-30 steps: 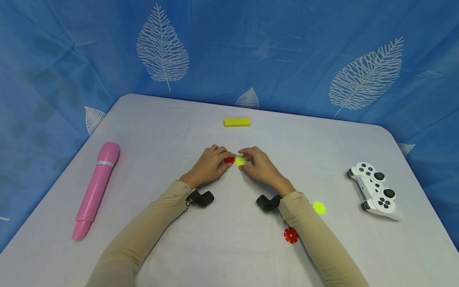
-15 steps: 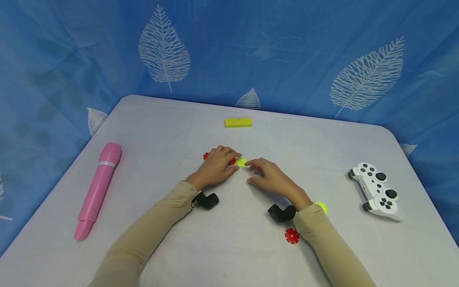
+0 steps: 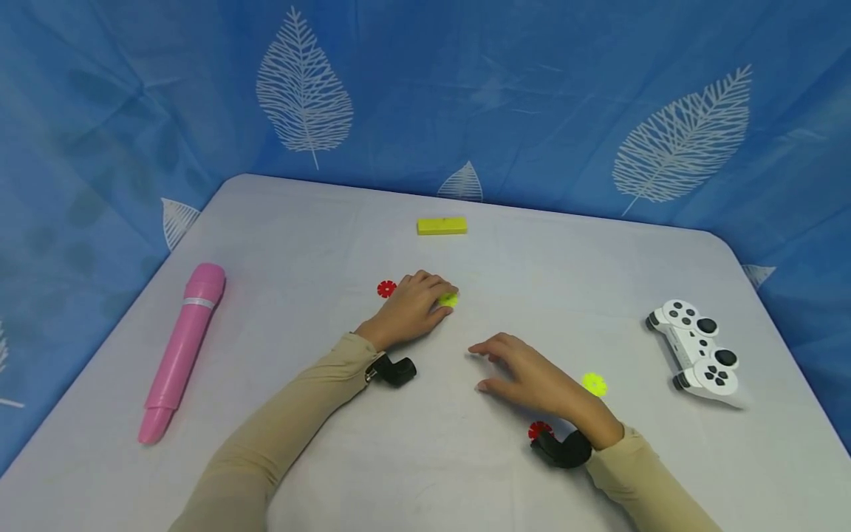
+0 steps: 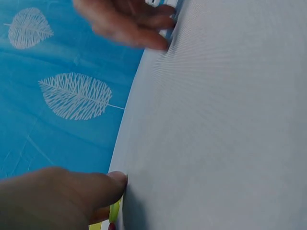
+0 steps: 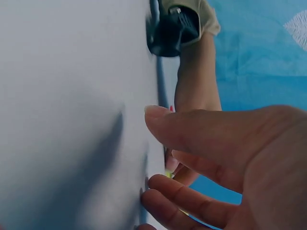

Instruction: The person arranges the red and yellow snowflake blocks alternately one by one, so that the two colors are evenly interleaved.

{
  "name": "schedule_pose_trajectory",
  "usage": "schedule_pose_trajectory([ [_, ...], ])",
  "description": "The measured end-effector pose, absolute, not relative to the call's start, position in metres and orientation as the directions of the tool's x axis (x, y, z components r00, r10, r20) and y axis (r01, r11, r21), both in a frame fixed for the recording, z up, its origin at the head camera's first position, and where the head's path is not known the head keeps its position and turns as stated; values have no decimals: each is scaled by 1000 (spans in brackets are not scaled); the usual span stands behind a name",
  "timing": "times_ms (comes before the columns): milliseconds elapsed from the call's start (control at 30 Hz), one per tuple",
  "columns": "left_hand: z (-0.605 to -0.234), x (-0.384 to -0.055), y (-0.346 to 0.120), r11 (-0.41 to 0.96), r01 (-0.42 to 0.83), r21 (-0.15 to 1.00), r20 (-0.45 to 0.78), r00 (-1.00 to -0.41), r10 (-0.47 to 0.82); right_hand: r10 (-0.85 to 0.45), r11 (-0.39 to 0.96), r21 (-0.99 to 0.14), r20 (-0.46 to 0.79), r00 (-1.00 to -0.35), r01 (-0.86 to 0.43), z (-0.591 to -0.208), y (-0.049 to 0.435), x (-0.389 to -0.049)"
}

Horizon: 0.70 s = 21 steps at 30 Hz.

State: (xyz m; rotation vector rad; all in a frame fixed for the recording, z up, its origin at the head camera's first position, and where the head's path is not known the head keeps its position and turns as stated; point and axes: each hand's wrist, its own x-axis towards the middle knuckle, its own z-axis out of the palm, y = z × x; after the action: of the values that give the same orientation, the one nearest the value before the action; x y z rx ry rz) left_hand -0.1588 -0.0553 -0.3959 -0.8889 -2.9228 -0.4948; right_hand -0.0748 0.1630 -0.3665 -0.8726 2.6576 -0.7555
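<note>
My left hand (image 3: 412,303) pinches a yellow notched plastic disc (image 3: 449,299) between thumb and fingers, low over the white table. In the left wrist view, a sliver of red shows just below the yellow disc (image 4: 114,212), mostly hidden by the hand. A flat red notched disc (image 3: 386,289) lies just left of that hand. My right hand (image 3: 532,373) hovers to the right with loosely bent, spread fingers and holds nothing. Near its wrist lie a second yellow disc (image 3: 594,384) and a second red disc (image 3: 540,429), the latter partly covered by the black wrist camera.
A yellow rectangular block (image 3: 442,226) lies at the back of the white table (image 3: 319,244). On the left is a long pink microphone-shaped object (image 3: 181,355), on the right a white game controller (image 3: 694,351). A blue leaf-print curtain (image 3: 505,89) stands behind the table.
My right hand has let go of the yellow disc and drawn back toward the lower right. My left hand has shifted slightly right onto the yellow disc, uncovering the red disc at its left.
</note>
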Motion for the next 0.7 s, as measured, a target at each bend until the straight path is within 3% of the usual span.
schedule_pose_trajectory([
  [233,-397,-159,-56,765,573,294,167,-819,549,-565,724,-523,-75,-822,-450,-368,187,-39],
  [533,-396,-159,-55,773,558,301,156,-829,537,-505,741,-448,120,-855,-501,-373,208,6],
  [700,-394,-159,-54,773,575,268,158,-818,553,-462,781,-411,124,-878,-469,-373,210,25],
])
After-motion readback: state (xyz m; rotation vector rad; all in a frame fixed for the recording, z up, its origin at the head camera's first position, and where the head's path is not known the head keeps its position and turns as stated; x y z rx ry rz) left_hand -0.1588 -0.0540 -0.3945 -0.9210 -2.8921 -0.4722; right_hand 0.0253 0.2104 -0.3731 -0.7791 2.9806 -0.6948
